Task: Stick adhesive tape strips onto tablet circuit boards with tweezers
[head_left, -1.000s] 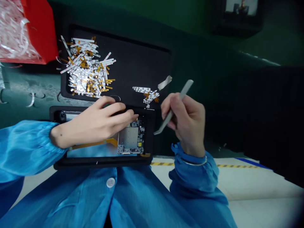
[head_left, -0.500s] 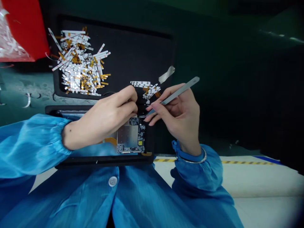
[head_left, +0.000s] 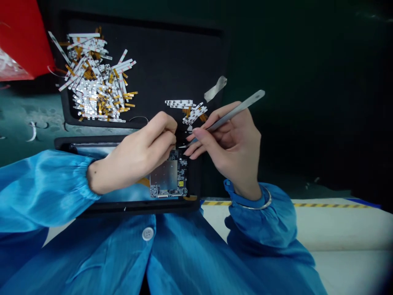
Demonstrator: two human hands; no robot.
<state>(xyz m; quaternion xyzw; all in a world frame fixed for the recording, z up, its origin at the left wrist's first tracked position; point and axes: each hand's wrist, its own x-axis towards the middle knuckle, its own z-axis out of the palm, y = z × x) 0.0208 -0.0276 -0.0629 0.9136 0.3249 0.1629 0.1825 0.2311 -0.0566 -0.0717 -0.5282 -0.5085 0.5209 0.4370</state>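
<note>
An opened tablet (head_left: 129, 207) in a black frame lies in front of me, its circuit board (head_left: 168, 178) exposed at the right end. My left hand (head_left: 138, 153) rests over it, fingers curled and pinched at the board's top edge; what they pinch is hidden. My right hand (head_left: 230, 145) grips metal tweezers (head_left: 229, 114), the tips pointing left to just beside my left fingertips above the board.
A black tray (head_left: 172, 57) behind the tablet holds a large heap of white and orange flex strips (head_left: 93, 80), a small cluster of strips (head_left: 187, 110) and a loose tape piece (head_left: 215, 88). A red bin (head_left: 24, 37) stands at the far left. Blue sleeves fill the foreground.
My right hand turned the tweezers and brought their tips left to the board's top edge. My left hand slid right and curled its fingers there. The view shifted slightly.
</note>
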